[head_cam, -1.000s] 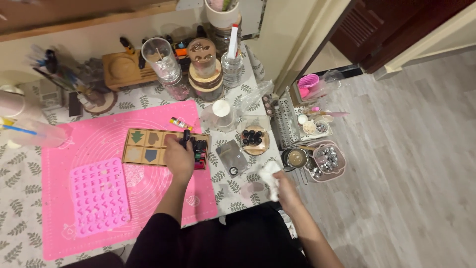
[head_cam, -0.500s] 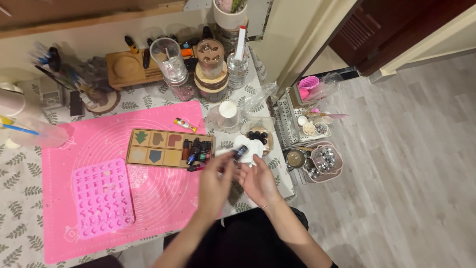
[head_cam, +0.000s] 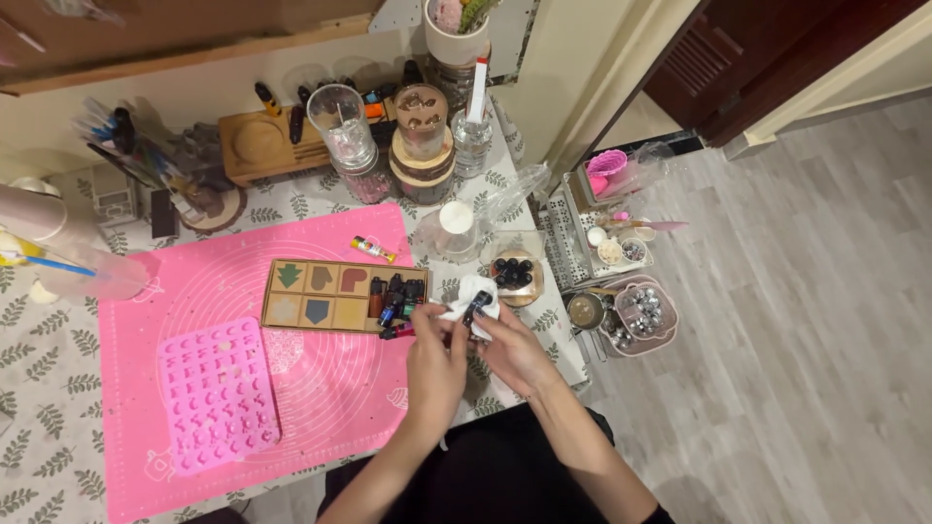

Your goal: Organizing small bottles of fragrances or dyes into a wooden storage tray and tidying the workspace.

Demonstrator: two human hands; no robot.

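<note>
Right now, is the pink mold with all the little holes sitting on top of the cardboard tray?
No. The pink mold lies flat on the pink mat, below and left of the cardboard tray, with a gap between them.

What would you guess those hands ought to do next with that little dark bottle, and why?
Probably wipe it with the white tissue. Both the left hand and the right hand meet at the small dark bottle, which lies against the tissue, just beside the tray of similar bottles on the pink mat.
</note>
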